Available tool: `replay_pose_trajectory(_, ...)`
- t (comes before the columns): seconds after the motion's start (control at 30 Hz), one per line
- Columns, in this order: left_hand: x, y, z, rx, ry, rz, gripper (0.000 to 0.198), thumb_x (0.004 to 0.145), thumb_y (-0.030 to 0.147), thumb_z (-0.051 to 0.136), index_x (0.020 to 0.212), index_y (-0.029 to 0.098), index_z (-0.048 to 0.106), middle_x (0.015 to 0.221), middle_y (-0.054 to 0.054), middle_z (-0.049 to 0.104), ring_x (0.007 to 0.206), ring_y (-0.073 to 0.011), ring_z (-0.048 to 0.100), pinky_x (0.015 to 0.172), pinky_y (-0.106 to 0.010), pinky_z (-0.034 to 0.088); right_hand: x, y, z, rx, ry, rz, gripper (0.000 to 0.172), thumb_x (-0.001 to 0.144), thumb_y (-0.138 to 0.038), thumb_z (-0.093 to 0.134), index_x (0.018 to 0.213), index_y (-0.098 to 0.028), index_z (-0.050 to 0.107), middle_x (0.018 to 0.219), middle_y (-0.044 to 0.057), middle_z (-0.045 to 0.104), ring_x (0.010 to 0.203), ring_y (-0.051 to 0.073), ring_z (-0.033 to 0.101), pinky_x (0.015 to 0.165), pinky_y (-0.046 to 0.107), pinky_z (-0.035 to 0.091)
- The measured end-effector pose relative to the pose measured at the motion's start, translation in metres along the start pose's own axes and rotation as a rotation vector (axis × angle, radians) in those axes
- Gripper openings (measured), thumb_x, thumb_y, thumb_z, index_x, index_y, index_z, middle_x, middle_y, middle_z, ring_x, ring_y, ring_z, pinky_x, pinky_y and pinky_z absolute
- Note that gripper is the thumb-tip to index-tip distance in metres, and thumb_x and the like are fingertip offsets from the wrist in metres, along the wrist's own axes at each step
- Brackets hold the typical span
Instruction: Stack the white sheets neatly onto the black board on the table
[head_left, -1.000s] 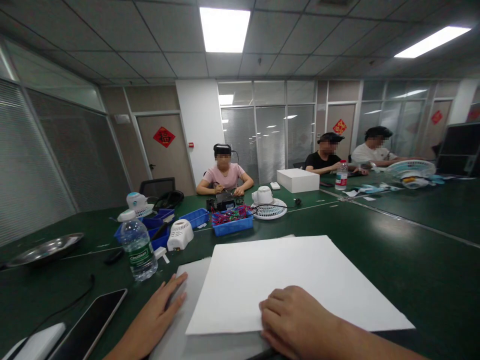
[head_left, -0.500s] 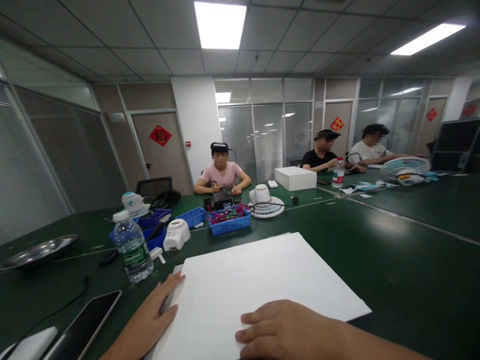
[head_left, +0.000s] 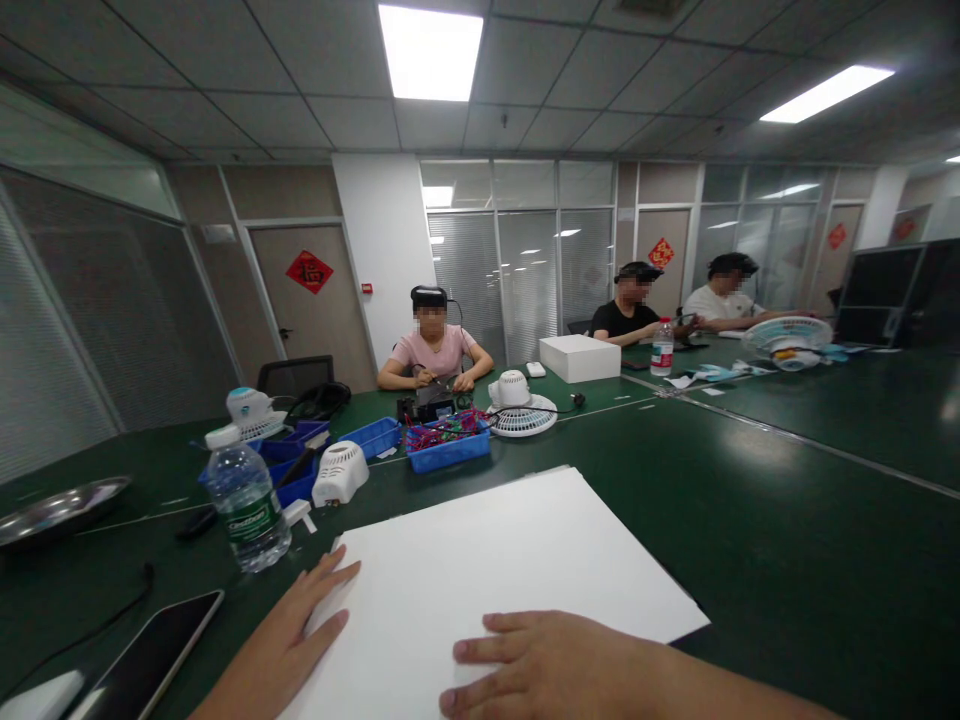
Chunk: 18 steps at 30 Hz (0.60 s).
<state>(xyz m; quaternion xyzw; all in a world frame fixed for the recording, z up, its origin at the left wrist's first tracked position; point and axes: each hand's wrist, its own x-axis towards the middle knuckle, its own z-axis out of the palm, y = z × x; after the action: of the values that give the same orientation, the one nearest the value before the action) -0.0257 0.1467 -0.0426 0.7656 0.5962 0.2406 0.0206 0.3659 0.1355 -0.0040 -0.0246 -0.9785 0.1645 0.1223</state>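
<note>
A large white sheet (head_left: 487, 570) lies flat on the dark green table (head_left: 787, 540) in front of me. My left hand (head_left: 289, 635) rests at the sheet's left edge, fingers stretched out flat, thumb pointing toward the sheet's far left corner. My right hand (head_left: 540, 665) lies palm down on the sheet's near part, its fingers extended and pointing left. Neither hand holds anything.
A water bottle (head_left: 244, 500) stands left of the sheet, a dark phone (head_left: 154, 660) nearer me. Behind are blue bins (head_left: 448, 445), white fan parts (head_left: 341, 472), a small fan (head_left: 517, 405), a metal dish (head_left: 56, 505) and a white box (head_left: 579, 357). Three people sit across the table.
The top white sheet has slid left and toward me, covering the sheet beneath it. My right hand went from curled to flat, fingers pointing left. The view shifted slightly right.
</note>
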Motion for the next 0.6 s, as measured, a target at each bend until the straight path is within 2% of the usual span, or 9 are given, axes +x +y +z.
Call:
replay_pose_trajectory(0.13, -0.001, -0.003, 0.002, -0.002, -0.015, 0.019, 0.047, 0.092, 0.045, 0.048, 0.134, 0.027, 0.061, 0.153, -0.007, 0.043, 0.141, -0.0304, 0.039, 0.113, -0.055, 0.027, -0.003, -0.005, -0.014, -0.012, -0.008, 0.085, 0.049, 0.103, -0.031, 0.040, 0.151, -0.023, 0.038, 0.150, 0.006, 0.045, 0.143, 0.024, 0.034, 0.121, 0.045, 0.024)
replay_pose_trajectory(0.3, 0.000, -0.001, -0.001, 0.023, -0.044, 0.027, 0.048, 0.093, 0.043, 0.046, 0.136, 0.026, 0.058, 0.153, -0.006, 0.039, 0.141, -0.0302, 0.036, 0.113, -0.054, 0.028, -0.013, -0.004, -0.031, 0.028, 0.014, 0.196, 0.059, 0.095, -0.040, 0.055, 0.150, -0.023, 0.041, 0.151, 0.010, 0.044, 0.143, 0.029, 0.034, 0.120, 0.050, 0.023)
replay_pose_trajectory(0.47, 0.002, 0.002, -0.001, 0.041, -0.057, 0.017, 0.048, 0.093, 0.043, 0.048, 0.137, 0.028, 0.056, 0.152, -0.005, 0.042, 0.140, -0.0291, 0.039, 0.113, -0.054, 0.028, -0.016, -0.001, -0.028, 0.028, 0.020, 0.241, 0.062, 0.094, -0.043, 0.056, 0.150, -0.023, 0.039, 0.152, 0.009, 0.042, 0.143, 0.028, 0.034, 0.120, 0.049, 0.022)
replay_pose_trajectory(0.53, 0.002, 0.002, 0.000, 0.048, -0.056, 0.014, 0.048, 0.092, 0.044, 0.049, 0.137, 0.028, 0.057, 0.152, -0.004, 0.042, 0.141, -0.0287, 0.039, 0.114, -0.053, 0.027, -0.014, 0.000, -0.025, -0.037, 0.046, 0.218, 0.060, 0.095, -0.044, 0.055, 0.148, -0.021, 0.042, 0.148, 0.011, 0.048, 0.141, 0.027, 0.038, 0.119, 0.048, 0.024)
replay_pose_trajectory(0.6, 0.002, 0.002, 0.001, 0.050, -0.052, 0.009, 0.049, 0.092, 0.045, 0.048, 0.136, 0.027, 0.058, 0.152, -0.005, 0.042, 0.141, -0.0285, 0.038, 0.114, -0.053, 0.027, -0.011, 0.001, -0.020, -0.161, 0.087, 0.132, 0.053, 0.096, -0.045, 0.053, 0.141, -0.018, 0.050, 0.139, 0.010, 0.058, 0.137, 0.025, 0.044, 0.118, 0.045, 0.029)
